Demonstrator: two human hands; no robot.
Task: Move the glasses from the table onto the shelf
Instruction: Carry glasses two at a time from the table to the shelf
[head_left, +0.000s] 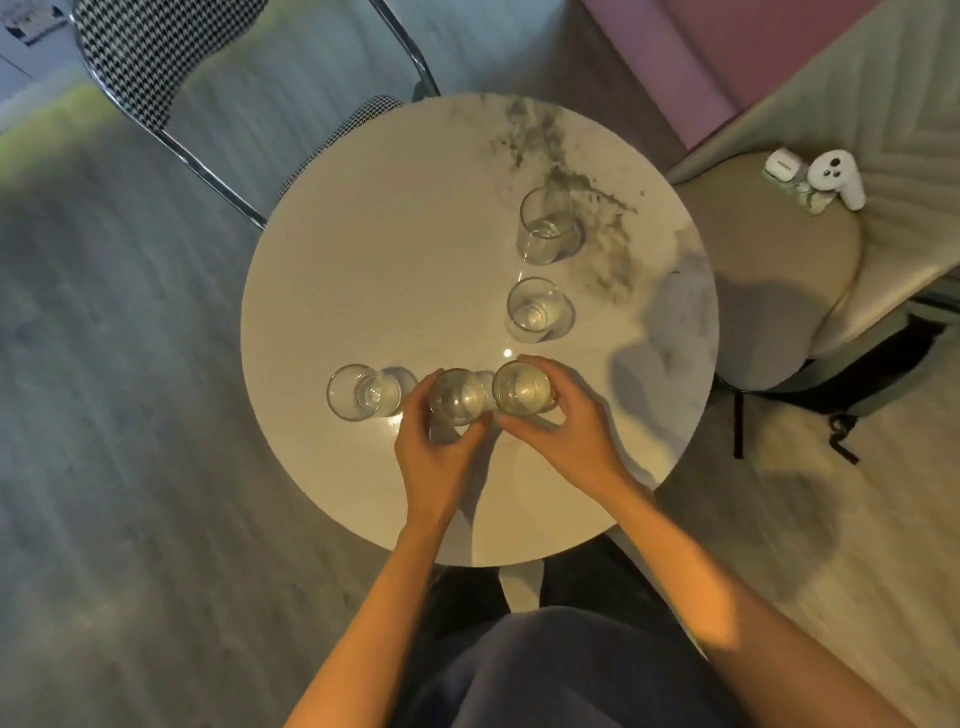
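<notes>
Several clear drinking glasses stand upright on a round white marble table (363, 270). My left hand (436, 457) is wrapped around one glass (457, 397) near the table's front. Right beside it, my right hand (566, 426) grips a second glass (522, 387), and the two glasses nearly touch. A third glass (361, 392) stands free just left of my left hand. Two more stand farther back on the right: one (535, 309) mid-table and one (548, 226) on the grey marbling. No shelf is in view.
A houndstooth chair with a chrome frame (156, 67) stands behind the table at the left. A beige padded chair (769, 291) sits to the right, holding a white controller (836, 176) and a small white case (782, 166). Grey floor surrounds the table.
</notes>
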